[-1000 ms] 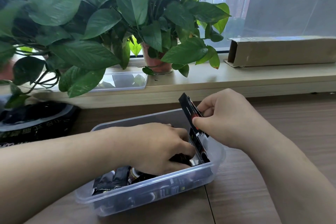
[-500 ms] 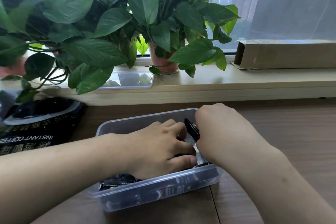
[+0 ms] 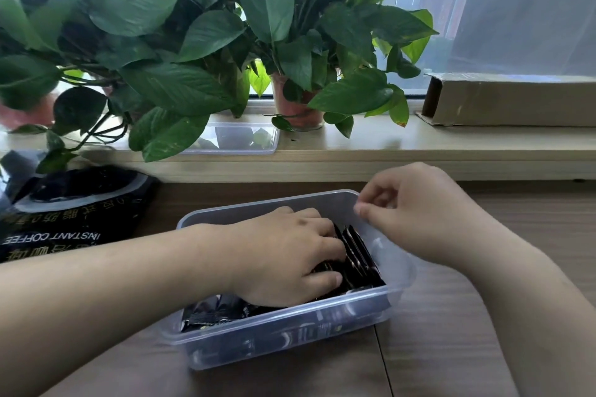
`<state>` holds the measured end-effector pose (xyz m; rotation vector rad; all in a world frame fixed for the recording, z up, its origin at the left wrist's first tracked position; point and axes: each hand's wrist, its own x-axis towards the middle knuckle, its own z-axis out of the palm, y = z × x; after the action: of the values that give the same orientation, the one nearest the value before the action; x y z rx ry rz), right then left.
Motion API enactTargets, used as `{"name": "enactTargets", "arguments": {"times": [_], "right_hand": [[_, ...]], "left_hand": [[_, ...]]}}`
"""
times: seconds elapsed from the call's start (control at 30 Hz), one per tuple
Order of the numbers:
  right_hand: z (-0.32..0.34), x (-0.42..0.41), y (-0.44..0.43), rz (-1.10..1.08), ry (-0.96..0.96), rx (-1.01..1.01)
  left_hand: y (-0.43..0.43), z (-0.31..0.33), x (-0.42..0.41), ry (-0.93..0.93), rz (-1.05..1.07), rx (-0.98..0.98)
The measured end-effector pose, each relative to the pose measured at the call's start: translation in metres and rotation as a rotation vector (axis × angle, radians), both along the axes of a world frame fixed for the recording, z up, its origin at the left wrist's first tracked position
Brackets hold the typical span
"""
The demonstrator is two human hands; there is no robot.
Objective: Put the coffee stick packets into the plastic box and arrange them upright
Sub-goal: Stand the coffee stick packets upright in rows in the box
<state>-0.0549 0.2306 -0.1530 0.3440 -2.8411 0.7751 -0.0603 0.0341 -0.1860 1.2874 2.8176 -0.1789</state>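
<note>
coffee stick packets (image 3: 358, 255) are stood on edge at right end of plastic box (image 3: 290, 342) | row is braced by left hand (image 3: 290, 255), fingers pressed on it, likely against tipping | right hand (image 3: 416, 213) is curled above far corner, nothing seen held

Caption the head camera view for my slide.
Left hand presses against upright coffee stick packets inside the plastic box; right hand, fingers curled, at its far corner.

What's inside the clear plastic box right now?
Black coffee stick packets: several upright toward the box's right end, others flat at left. The left hand hides the middle.
</note>
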Motion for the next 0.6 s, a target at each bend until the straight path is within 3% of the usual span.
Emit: {"name": "enactTargets", "arguments": {"times": [0.07,0.23,0.43,0.53,0.6], "right_hand": [[-0.007,-0.008,0.006,-0.115,0.058,-0.08],[-0.022,-0.017,0.006,-0.227,-0.079,-0.172],[-0.022,-0.016,0.004,-0.225,-0.102,-0.211],[-0.022,-0.016,0.005,-0.216,-0.11,-0.229],[-0.023,-0.016,0.006,-0.207,-0.105,-0.233]], "left_hand": [[0.003,0.002,-0.002,0.042,-0.013,0.021],[0.012,-0.001,-0.021,0.117,-0.144,0.127],[0.017,-0.003,-0.032,-0.027,-0.294,0.184],[0.014,0.004,-0.03,0.027,-0.282,0.282],[0.004,0.017,-0.025,0.08,-0.165,0.414]]}}
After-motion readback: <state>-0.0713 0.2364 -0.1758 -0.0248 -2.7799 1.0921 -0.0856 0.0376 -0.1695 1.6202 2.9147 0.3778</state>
